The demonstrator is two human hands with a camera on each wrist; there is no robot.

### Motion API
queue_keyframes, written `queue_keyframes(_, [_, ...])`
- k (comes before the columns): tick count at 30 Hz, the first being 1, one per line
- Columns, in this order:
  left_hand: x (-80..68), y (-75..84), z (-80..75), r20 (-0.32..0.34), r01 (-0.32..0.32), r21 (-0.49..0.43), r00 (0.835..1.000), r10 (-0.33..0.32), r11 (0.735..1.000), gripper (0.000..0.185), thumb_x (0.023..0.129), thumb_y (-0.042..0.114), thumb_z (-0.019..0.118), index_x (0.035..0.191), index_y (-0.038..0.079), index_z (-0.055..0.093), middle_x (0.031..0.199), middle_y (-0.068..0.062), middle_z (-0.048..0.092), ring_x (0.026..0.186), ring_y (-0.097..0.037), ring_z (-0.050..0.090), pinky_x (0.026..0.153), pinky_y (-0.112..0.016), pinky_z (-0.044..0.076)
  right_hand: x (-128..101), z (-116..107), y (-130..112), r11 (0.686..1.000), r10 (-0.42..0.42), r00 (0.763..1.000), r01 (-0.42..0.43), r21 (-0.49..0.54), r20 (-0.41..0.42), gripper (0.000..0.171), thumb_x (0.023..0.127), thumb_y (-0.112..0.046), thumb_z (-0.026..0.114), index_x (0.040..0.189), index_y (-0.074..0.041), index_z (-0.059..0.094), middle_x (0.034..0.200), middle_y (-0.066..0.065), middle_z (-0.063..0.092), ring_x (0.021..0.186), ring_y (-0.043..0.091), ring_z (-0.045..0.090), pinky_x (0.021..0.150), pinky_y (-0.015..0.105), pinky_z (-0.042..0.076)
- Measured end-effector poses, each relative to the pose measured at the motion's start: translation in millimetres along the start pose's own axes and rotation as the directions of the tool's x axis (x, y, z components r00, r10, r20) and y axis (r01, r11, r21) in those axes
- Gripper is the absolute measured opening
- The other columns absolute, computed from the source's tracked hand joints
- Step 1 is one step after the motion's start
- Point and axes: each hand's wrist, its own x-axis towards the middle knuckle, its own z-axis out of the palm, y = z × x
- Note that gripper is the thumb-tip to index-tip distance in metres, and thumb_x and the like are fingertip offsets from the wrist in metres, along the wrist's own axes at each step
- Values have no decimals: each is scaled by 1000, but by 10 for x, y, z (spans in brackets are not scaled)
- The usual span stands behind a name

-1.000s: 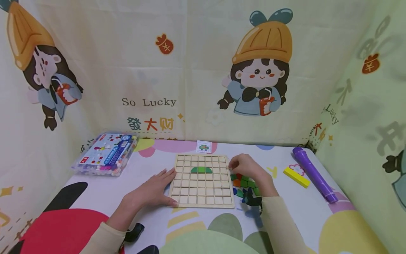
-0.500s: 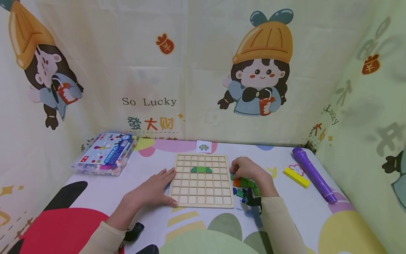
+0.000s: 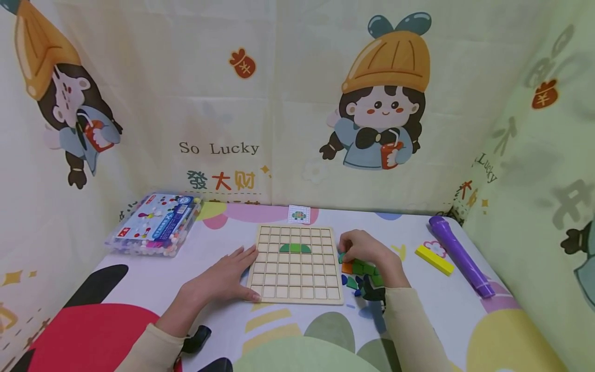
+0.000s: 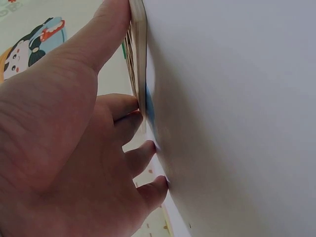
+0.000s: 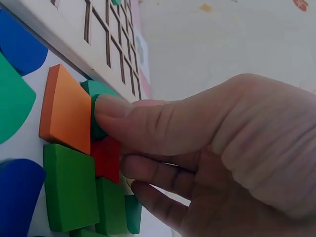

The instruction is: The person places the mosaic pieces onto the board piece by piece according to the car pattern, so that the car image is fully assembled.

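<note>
A square wooden grid board lies on the table. In its upper part a green square tile sits between two darker green rounded tiles. My left hand rests against the board's left edge, fingers spread, thumb at the near left corner. Right of the board, my right hand pinches a teal-green tile between thumb and index finger; the thumb hides much of it. Around that tile lie an orange tile, a red tile, a green tile and several blue and green tiles.
A small pattern card lies behind the board. At the back left is a clear plastic box of colourful parts. A yellow block and a purple tube lie on the right. Printed cloth hangs around the table.
My right hand has come slightly down and right from the board's edge to the loose tiles, and its fingertips now meet the teal-green one. The left hand has stayed put.
</note>
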Motion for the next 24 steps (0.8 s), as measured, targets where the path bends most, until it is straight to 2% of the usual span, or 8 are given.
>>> queue_keyframes(16, [-1, -5, 6, -3, -6, 2, 1000, 6, 1000, 116, 68, 63, 81, 157, 10, 30, 167, -5, 23, 154, -38, 17, 122, -62, 20, -9, -42, -47, 999, -40, 999, 41, 22, -10, 9, 81, 5, 70, 83, 1, 62, 71, 5, 59, 66, 18, 55, 63, 29, 49])
queue_keyframes(24, [1, -14, 4, -3, -3, 3, 1000, 3, 1000, 116, 68, 64, 81, 157, 11, 29, 167, -5, 23, 154, -38, 17, 122, -61, 20, -22, -47, -162, 1000, -6, 999, 6, 1, -45, 8, 82, 0, 68, 83, -7, 64, 77, 6, 59, 69, 20, 56, 61, 30, 49])
